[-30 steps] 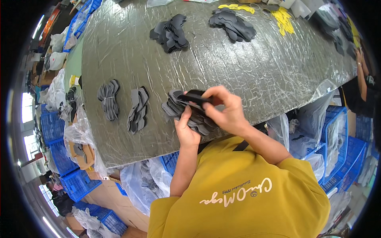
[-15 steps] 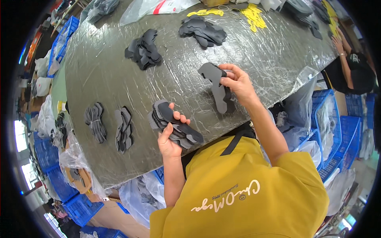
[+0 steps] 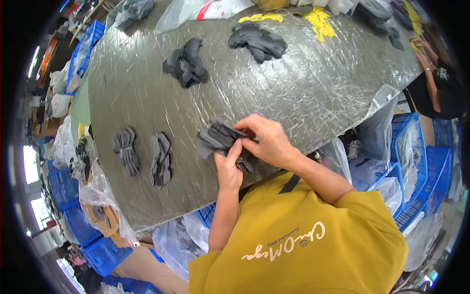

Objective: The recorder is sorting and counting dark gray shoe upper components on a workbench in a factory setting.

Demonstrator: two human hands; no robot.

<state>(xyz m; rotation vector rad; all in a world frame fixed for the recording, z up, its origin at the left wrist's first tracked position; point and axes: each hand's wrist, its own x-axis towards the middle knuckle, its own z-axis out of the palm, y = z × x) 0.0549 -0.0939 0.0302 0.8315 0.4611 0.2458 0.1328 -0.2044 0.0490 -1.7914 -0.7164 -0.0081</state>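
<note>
Close to my body, a stack of dark grey cut fabric pieces (image 3: 214, 138) is held between both hands, over the near part of the table. My left hand (image 3: 229, 170) grips it from below with the thumb on top; most of its fingers are hidden. From the right, my right hand (image 3: 268, 139) pinches the stack's upper edge with bent fingers. To the left lie a loose stack of grey pieces (image 3: 160, 159) and a bundle (image 3: 126, 151) tied round its middle. Farther off rest two heaps of dark pieces, one at centre left (image 3: 186, 63) and one at centre (image 3: 257, 44).
The table (image 3: 132, 93) has a shiny plastic cover. Yellow cut pieces (image 3: 319, 23) and a clear plastic bag (image 3: 188, 14) lie along its far side. Blue crates (image 3: 413, 161) with plastic bags stand at right. A co-worker's hands (image 3: 422, 51) are at the far right edge.
My right hand has come left and down, bringing its pieces against the stack in my left hand. Both hands now meet on one stack, seen more edge-on. The view has shifted slightly.
</note>
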